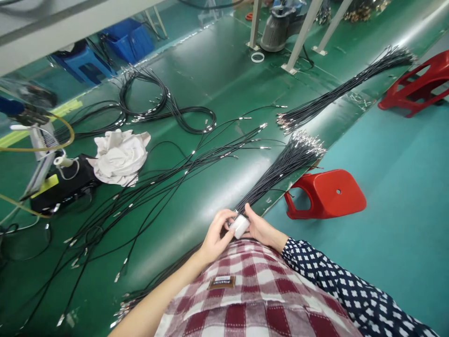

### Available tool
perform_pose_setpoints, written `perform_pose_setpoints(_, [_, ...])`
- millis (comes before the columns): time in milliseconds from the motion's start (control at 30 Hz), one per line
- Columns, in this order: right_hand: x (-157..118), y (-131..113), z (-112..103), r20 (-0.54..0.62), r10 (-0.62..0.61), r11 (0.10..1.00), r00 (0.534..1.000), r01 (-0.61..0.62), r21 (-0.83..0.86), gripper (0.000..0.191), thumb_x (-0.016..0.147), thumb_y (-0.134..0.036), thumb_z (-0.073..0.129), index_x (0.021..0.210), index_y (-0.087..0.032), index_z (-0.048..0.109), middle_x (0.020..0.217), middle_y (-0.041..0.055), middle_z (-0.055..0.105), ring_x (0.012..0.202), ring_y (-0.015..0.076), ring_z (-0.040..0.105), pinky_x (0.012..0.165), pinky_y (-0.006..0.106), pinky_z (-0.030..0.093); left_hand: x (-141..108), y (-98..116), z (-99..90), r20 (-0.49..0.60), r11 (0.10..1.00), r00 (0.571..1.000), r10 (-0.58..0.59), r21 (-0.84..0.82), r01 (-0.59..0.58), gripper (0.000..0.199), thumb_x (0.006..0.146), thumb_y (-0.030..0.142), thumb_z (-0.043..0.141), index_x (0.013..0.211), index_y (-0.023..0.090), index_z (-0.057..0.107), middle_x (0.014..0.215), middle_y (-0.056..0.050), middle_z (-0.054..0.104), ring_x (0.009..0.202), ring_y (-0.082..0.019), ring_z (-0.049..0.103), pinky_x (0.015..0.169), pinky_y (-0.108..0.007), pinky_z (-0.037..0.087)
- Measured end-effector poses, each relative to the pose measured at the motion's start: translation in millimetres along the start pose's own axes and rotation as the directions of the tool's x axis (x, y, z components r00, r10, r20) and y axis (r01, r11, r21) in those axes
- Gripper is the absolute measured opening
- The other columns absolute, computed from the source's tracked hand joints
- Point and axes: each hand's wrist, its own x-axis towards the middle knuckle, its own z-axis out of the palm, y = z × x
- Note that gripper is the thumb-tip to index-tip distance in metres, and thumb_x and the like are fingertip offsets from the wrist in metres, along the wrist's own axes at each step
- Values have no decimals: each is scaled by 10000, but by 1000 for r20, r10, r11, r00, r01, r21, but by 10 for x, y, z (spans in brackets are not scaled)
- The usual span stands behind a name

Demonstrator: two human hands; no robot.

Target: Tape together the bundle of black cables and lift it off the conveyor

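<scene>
Close to my body, my left hand and my right hand meet around a small white roll, likely tape. Both hands have fingers on it. The roll sits at the near end of a thick bundle of black cables with metal tips, which runs up and right along the edge of the green table. My right arm wears a dark dotted sleeve.
Loose black cables spread over the table's middle and left. A second bundle lies at the far right. A crumpled white cloth and a black box sit at left. Two red stools stand on the floor.
</scene>
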Motion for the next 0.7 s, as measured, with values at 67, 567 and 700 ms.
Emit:
perform_pose_setpoints(67, [40,40,-7,-12,-61,996,998,60,-61,509,732,-545,563,1057,-184,415,1046,58,529,842,152,560,685,281,476,53,-79,12,-96,997,993,-75,-1,75,242,885,268,411,1096,181,491,1090,-64,457,909,-115,489,801,-257,397])
perform_pose_setpoints(567, [158,65,-276,107,-421,612,901,369,-700,628,629,-285,693,1205,-149,483,1061,44,562,989,158,519,940,314,386,352,-504,-101,751,122,243,-615,-213,969,385,742,372,578,965,62,534,901,-158,584,595,-178,574,463,-239,440])
perform_pose_setpoints(700, [201,141,-296,71,-426,637,902,355,-685,776,636,-355,689,1316,-185,355,1224,56,454,1057,151,479,931,291,400,221,-627,5,689,-8,383,-616,-492,871,397,766,329,547,1059,63,523,823,-117,596,628,-184,583,557,-253,468])
